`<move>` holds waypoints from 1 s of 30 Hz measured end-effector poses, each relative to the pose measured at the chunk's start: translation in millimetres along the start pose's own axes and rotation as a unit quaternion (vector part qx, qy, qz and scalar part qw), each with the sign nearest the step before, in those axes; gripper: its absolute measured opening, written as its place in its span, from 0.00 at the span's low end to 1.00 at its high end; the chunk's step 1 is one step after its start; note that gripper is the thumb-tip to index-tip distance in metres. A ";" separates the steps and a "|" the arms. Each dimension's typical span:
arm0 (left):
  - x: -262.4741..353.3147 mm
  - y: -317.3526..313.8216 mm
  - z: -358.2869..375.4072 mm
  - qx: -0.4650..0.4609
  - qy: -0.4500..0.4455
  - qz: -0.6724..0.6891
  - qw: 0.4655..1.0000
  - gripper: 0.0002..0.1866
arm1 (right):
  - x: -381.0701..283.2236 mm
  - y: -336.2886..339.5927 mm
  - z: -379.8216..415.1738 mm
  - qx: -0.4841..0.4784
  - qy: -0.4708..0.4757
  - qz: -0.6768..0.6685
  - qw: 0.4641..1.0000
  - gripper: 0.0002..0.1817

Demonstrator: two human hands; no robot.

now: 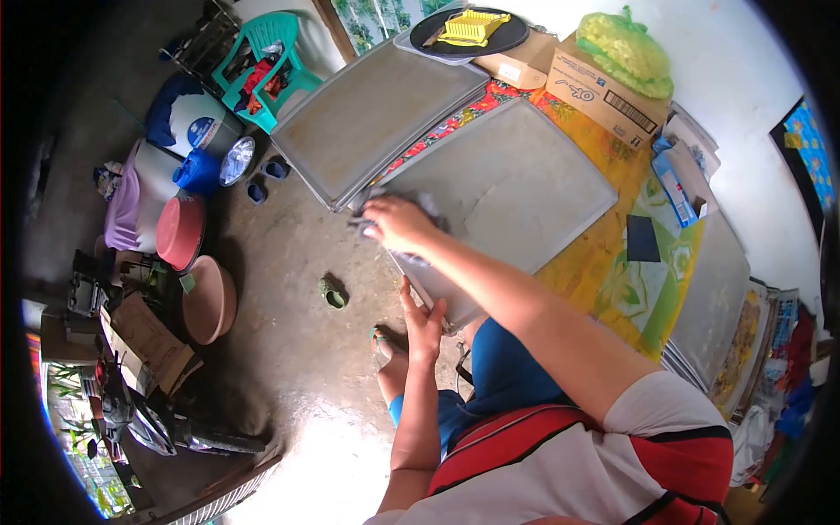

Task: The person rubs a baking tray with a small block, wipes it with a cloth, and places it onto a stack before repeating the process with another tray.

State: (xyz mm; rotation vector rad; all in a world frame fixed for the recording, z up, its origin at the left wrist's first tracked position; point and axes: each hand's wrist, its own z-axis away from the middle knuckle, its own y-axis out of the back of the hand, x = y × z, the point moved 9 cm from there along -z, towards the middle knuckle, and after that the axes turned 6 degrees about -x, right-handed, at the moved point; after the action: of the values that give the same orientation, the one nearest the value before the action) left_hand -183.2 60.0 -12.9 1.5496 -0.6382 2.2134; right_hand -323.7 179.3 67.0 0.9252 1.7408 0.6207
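A large grey metal tray lies on the table, its near-left corner jutting over the edge. My right hand is closed on a dark grey cloth, pressed on the tray's left edge and corner. Lower down, my left hand grips the tray's near edge, thumb and fingers around the rim. Beyond the tray's left side, a stack of similar trays rests on the table.
Cardboard box with a green bag on top stands at the back. A round black tray holds a yellow basket. Chair, basins and sandals are on the left floor. More trays stand right.
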 end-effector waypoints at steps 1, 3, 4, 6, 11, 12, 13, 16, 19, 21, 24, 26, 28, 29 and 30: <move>0.2 -0.9 0.2 0.003 0.006 0.002 1.000 0.46 | -21.7 -14.2 -2.1 -0.089 -0.011 -0.033 0.995 0.18; -1.0 -1.1 -3.3 -0.003 -0.022 0.004 1.000 0.45 | -60.6 -33.4 0.4 -0.185 -0.015 -0.095 0.978 0.18; -13.0 3.2 -7.1 0.019 -0.045 0.063 0.997 0.35 | -76.4 -41.5 2.2 -0.194 -0.010 -0.128 0.973 0.18; -19.9 9.6 -18.4 -0.020 -0.140 -0.067 0.988 0.23 | -95.7 -38.4 2.2 -0.145 -0.025 -0.175 0.973 0.21; -14.4 13.6 22.4 -0.010 0.063 0.090 0.994 0.30 | -91.5 50.3 20.5 -0.016 -0.047 -0.222 0.974 0.22; -6.8 13.6 32.0 0.002 0.067 0.111 0.992 0.34 | -66.6 53.5 23.2 0.012 -0.038 -0.257 0.966 0.22; -3.5 12.1 36.6 -0.013 0.061 0.110 0.992 0.35 | -49.1 78.6 31.3 0.055 -0.033 -0.252 0.966 0.23; 5.4 4.5 44.3 -0.036 0.028 0.109 0.993 0.38 | 30.3 142.0 53.8 0.122 -0.115 -0.172 0.971 0.22; 1.9 -4.6 33.3 -0.048 -0.017 0.054 0.997 0.41 | 123.6 203.6 83.4 0.197 -0.257 -0.049 0.945 0.24; -1.3 -17.7 42.6 -0.071 -0.008 0.034 0.997 0.40 | 181.8 235.0 97.0 0.245 -0.310 -0.003 0.919 0.25; -13.2 -46.7 72.2 -0.098 0.029 0.060 0.993 0.40 | 231.5 260.6 92.1 0.281 -0.339 0.049 0.897 0.28; -25.5 -61.9 91.0 -0.131 0.047 0.042 0.989 0.41 | 264.1 242.7 70.3 0.247 -0.365 0.121 0.889 0.30; -28.1 -70.3 104.1 -0.141 0.046 0.038 0.988 0.41 | 285.1 204.1 41.2 0.164 -0.389 0.230 0.877 0.31; -28.3 -71.0 103.6 -0.136 0.046 0.021 0.989 0.41 | 284.6 182.1 27.4 0.121 -0.390 0.230 0.884 0.31; -28.7 -71.6 103.6 -0.132 0.047 0.005 0.990 0.41 | 264.3 160.0 9.2 0.078 -0.389 0.229 0.889 0.30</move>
State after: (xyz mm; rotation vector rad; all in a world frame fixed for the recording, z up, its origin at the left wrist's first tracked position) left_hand -54.9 61.1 1.7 1.3048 -0.8713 2.0966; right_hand -315.9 487.5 43.3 1.4737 0.8550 0.3197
